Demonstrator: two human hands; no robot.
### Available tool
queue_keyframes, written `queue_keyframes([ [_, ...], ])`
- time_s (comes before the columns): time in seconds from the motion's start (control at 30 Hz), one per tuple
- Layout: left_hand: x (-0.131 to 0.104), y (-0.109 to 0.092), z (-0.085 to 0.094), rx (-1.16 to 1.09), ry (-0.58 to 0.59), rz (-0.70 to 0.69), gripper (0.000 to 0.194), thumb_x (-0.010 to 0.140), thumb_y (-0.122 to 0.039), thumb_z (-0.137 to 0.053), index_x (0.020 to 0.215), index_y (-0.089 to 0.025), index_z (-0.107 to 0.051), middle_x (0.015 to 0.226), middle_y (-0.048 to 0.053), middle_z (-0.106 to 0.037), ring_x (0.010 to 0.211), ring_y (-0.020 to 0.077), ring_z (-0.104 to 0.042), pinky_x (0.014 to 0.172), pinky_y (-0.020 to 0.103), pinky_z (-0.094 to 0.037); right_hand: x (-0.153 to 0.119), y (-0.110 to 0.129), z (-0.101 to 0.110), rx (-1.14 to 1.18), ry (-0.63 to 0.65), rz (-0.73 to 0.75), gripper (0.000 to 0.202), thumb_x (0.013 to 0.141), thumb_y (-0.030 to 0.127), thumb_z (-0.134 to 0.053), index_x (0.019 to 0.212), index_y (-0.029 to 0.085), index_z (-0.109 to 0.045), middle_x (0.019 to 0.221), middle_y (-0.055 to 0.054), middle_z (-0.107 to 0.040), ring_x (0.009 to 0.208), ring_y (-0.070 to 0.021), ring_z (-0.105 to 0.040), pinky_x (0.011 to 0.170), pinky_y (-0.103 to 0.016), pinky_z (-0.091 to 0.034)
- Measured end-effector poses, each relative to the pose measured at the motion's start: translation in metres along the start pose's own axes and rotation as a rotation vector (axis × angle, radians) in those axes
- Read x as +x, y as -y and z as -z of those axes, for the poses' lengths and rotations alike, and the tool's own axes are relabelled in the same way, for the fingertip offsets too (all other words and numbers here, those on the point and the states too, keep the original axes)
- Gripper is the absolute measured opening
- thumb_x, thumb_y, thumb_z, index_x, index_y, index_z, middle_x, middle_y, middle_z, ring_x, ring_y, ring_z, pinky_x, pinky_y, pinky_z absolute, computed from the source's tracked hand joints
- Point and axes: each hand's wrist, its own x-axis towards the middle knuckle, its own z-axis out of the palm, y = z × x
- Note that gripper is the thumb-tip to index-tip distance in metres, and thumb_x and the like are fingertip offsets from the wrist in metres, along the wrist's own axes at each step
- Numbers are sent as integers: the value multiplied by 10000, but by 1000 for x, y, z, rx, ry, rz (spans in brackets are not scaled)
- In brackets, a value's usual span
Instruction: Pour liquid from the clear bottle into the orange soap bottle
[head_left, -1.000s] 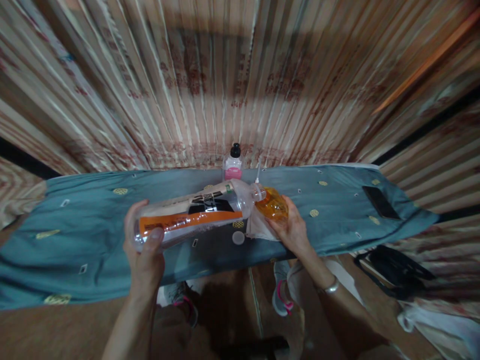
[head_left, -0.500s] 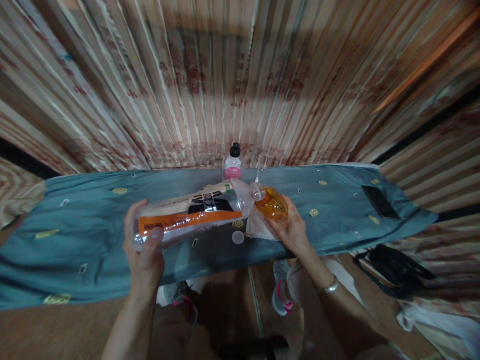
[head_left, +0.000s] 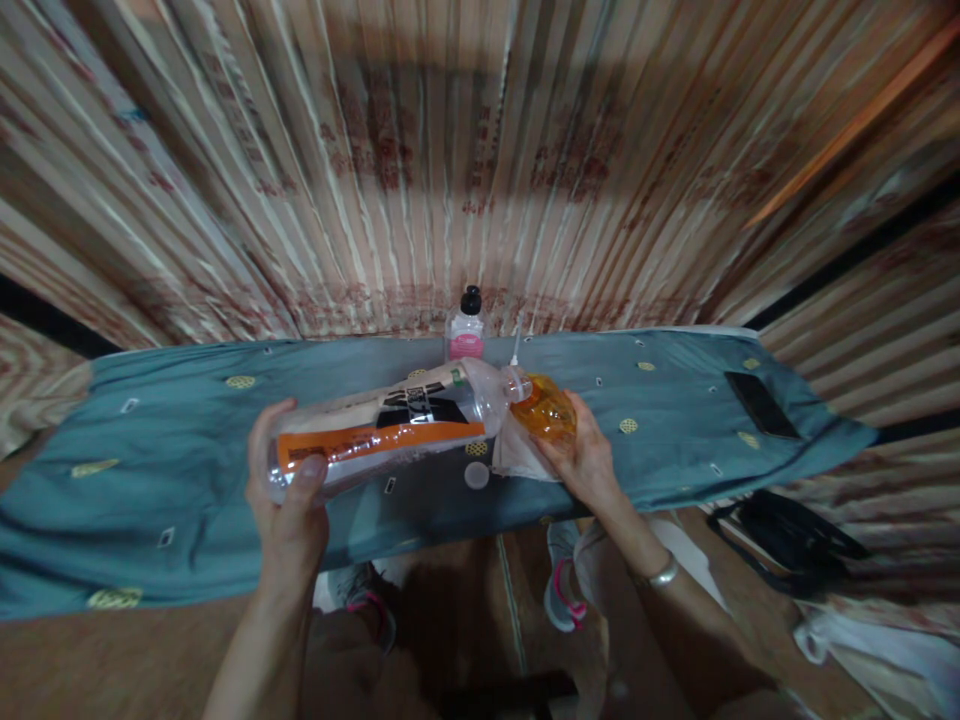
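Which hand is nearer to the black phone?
Right. The right hand, on the amber container, is left of the phone; the left hand, at the base of the clear bottle, is much farther left.

And here's a clear bottle [head_left: 390, 425] wearing a label of bright orange, black and white, right beside glowing amber on the small container [head_left: 549, 410]! Teal cloth [head_left: 195, 440] shows yellow patches and little white-edged rectangles, while reddish floral prints mark the beige, striped-looking curtain [head_left: 420, 170].
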Motion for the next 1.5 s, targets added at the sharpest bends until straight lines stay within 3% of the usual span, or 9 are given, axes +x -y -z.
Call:
queue_keyframes([
  [1.5, 0, 1, 2, 113, 15, -29, 787, 547, -668, -877, 1196, -260, -699, 930, -5, -618, 812, 210, -569, 746, 326, -438, 1, 2, 1, 6, -2, -9, 830, 908, 647, -712, 1544, 166, -482, 1461, -216, -690, 1364, -381, -685, 1149, -591, -581],
])
